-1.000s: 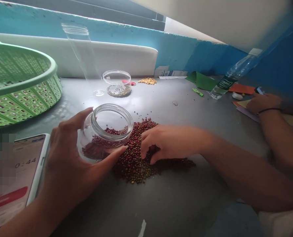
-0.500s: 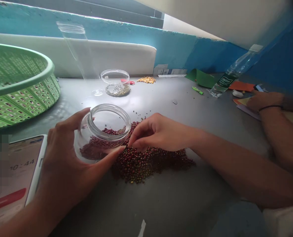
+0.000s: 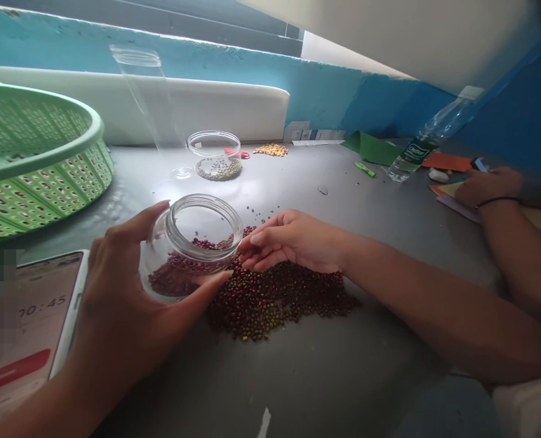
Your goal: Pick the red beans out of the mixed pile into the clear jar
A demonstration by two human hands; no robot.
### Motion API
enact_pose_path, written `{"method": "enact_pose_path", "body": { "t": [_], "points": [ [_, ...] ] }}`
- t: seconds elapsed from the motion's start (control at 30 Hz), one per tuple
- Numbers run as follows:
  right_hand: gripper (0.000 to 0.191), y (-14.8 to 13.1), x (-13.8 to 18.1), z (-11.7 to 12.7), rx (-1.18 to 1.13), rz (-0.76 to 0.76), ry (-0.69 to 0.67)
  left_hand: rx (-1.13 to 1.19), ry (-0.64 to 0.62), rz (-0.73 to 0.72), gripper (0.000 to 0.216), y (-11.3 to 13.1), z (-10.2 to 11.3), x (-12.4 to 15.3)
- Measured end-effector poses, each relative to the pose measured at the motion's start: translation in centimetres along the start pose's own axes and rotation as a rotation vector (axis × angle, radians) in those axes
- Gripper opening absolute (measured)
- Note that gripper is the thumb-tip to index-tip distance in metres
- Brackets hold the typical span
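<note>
My left hand point(image 3: 129, 286) wraps round a clear glass jar point(image 3: 161, 243), tilted with its mouth toward the right. Dark red beans lie inside against the jar's lower wall. Right beside the jar's rim is my right hand point(image 3: 284, 240), palm turned partly up, fingers curled and thumb laid over them. What its fingers hold, if anything, I cannot make out. Beneath that hand a heap of mixed red and green beans point(image 3: 270, 298) spreads over the grey table point(image 3: 334, 377).
A green basket point(image 3: 65, 182) and a phone point(image 3: 47, 310) are on the left. Farther back are a tall clear container point(image 3: 147, 97), a round clear dish point(image 3: 216, 173) and yellow kernels point(image 3: 270, 149). A water bottle point(image 3: 411, 159) and another person's hand point(image 3: 493, 188) are at right.
My right hand has rolled from a palm-down pinch over the heap to palm partly up beside the jar's rim. My left hand and the jar have hardly moved.
</note>
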State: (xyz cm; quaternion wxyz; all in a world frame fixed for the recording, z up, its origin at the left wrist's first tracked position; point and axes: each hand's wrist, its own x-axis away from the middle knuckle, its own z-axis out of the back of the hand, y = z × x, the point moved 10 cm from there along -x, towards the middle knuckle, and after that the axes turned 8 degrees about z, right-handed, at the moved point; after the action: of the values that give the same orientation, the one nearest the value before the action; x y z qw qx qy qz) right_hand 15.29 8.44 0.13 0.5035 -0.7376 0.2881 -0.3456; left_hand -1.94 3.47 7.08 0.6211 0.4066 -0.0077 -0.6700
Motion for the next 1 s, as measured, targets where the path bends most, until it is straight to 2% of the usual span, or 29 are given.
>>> {"method": "enact_pose_path", "body": {
  "t": [0.07, 0.33, 0.53, 0.63, 0.7, 0.73, 0.77, 0.87, 1.0],
  "points": [
    [0.011, -0.2, -0.1, 0.0, 0.019, 0.02, -0.006, -0.011, 0.002, 0.01, 0.092, 0.0, 0.1, 0.0],
    [0.021, -0.1, -0.1, 0.6, 0.139, 0.046, 0.01, -0.013, -0.011, 0.048, 0.092, 0.0, 0.0, 0.0],
    [0.012, 0.6, -0.3, 0.0, -0.017, 0.001, -0.002, 0.019, -0.013, 0.031, 0.094, -0.3, 0.2, 0.2],
    [0.019, 1.5, -0.1, -0.6, -0.091, -0.046, -0.032, 0.01, -0.035, 0.036, 0.094, -0.2, 0.1, 0.7],
    [0.025, 1.8, 0.1, -0.8, -0.076, -0.059, -0.05, -0.017, -0.018, 0.063, 0.087, -0.2, 0.2, 1.2],
    [0.027, 1.9, 0.2, -0.8, -0.058, -0.05, -0.054, -0.005, -0.032, 0.005, 0.086, 0.5, 0.1, 1.5],
    [0.027, 1.7, 0.1, -0.6, -0.04, -0.027, -0.048, 0.014, -0.039, -0.065, 0.089, 1.2, 0.1, 1.7],
    [0.024, 0.5, -0.6, 0.8, -0.014, 0.09, 0.034, 0.001, -0.034, -0.126, 0.091, 1.8, 0.1, 1.6],
    [0.022, -2.7, -0.9, 2.8, 0.025, 0.296, 0.12, -0.025, -0.018, -0.08, 0.085, 1.4, 0.4, 0.7]
  ]
}}
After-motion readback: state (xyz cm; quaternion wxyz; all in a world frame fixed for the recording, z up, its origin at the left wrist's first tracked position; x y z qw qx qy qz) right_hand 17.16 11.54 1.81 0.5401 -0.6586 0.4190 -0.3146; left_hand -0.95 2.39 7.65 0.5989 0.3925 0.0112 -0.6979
